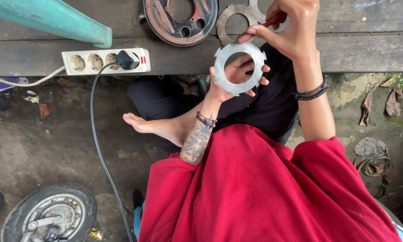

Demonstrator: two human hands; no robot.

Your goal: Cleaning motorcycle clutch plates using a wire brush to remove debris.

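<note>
A loose red shirt (264, 188) with sleeves pushed up covers the torso, over black trousers (165, 96). The left forearm bears a dark floral tattoo (195, 144) and a beaded bracelet (206, 120); black cord bracelets (311, 93) circle the right wrist at 2 o'clock; the foot (141, 123) is bare

Single head-worn camera, looking steeply down from above the person's red-clad shoulders, close over the left hand (230, 78) and right hand (291, 31), facing forward to a wooden bench (367, 51), ground (53, 143) below, no second view
</note>
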